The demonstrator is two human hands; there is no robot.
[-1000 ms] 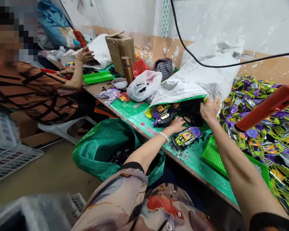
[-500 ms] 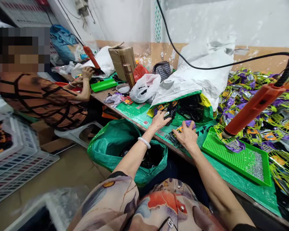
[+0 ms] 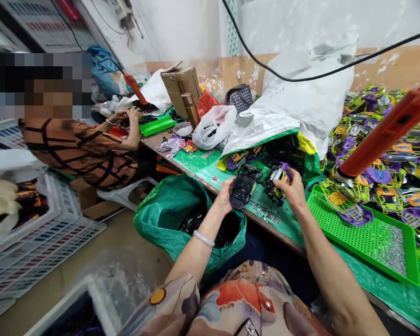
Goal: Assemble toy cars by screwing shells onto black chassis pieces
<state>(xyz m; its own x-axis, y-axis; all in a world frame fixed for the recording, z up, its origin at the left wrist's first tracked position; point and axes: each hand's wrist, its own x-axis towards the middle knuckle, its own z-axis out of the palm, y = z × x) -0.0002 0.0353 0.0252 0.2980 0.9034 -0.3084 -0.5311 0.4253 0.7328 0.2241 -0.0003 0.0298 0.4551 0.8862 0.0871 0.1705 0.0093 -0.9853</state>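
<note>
Both hands have come up from the surface (image 3: 402, 296) since half a second ago, one car each: left hand (image 3: 226, 196) grasps a black-bottomed car (image 3: 245, 184), underside up, by its near edge; right hand (image 3: 294, 186) pinches a purple-and-yellow car (image 3: 278, 182) by its purple end. Can't tell if that second one is fully off the surface.

Landmark = green tray (image 3: 346, 238).

White sack (image 3: 294, 98): beyond and left of tray, mouth facing the hands, more cars and black parts inside. I'd keep knuckles and car ends clear of its lip.

Heap of car bodies (image 3: 406, 154): behind tray.

Green bag (image 3: 168, 205): left of tray, well apart, below surface level, black parts inside. Keep both cars over the surface, else a slip probably lands in there.

Orange driver (image 3: 385, 130): slants over tray's far edge. Don't swing the right hand into it.

Cars: both left of tray, just beside each other. Light grip on outer edges looks best; thin yellow frames would likely flex. Keep the left one level so anything loose stays put.

Screws (image 3: 392, 247): right end of tray. Don't bump it.
</note>
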